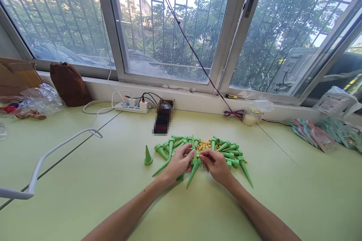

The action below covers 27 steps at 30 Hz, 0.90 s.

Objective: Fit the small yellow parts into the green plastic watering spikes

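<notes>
My left hand [179, 162] is closed around the wide end of a green plastic cone spike [193, 172], whose tip points toward me. Right beside it, my right hand [215, 163] pinches a small yellow piece [199, 156] against the spike's top. Behind my hands lies a heap of several more green spikes [229, 150], spread across the pale green table [85, 180]. A pile of small yellow pieces [206, 145] sits among them. One green cone [148, 156] stands upright alone to the left.
A white power strip [131, 107] with plugged cables lies by the window sill, next to a small box [164, 105]. A brown pouch [69, 84] and plastic wrapping [42, 99] are at far left, packets [319, 133] at far right. A white bent tube [39, 163] crosses the left foreground.
</notes>
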{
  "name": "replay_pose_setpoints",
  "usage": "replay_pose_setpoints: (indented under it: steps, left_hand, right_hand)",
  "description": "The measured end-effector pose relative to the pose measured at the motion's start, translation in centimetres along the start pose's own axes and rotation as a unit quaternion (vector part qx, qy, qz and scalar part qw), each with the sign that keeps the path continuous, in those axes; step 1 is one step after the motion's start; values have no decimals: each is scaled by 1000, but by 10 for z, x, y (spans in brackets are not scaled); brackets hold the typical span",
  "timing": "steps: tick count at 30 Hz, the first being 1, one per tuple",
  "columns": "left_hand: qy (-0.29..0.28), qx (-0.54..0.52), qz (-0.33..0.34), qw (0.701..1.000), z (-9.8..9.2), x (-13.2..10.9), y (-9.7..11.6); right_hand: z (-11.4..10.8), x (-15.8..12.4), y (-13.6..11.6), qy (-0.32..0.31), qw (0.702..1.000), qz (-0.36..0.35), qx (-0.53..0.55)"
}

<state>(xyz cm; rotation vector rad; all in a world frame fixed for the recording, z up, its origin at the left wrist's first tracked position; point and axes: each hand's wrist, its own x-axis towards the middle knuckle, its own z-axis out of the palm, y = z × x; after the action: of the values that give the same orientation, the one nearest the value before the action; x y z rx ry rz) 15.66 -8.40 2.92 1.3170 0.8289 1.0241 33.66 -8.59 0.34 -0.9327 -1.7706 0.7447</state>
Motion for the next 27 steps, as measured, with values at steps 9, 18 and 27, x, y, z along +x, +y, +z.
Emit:
replay_pose_setpoints:
  steps: [9, 18, 27]
  left_hand:
    - [-2, 30, 8, 1000, -1, 0, -3]
    - [-4, 56, 17, 998, -3, 1, -6]
    - [3, 61, 20, 998, -1, 0, -4]
  right_hand:
    - [0, 0, -2, -4, 1000, 8, -18]
    - [-1, -1, 1, -8, 999, 7, -31]
    - [-1, -2, -1, -9, 999, 5, -48]
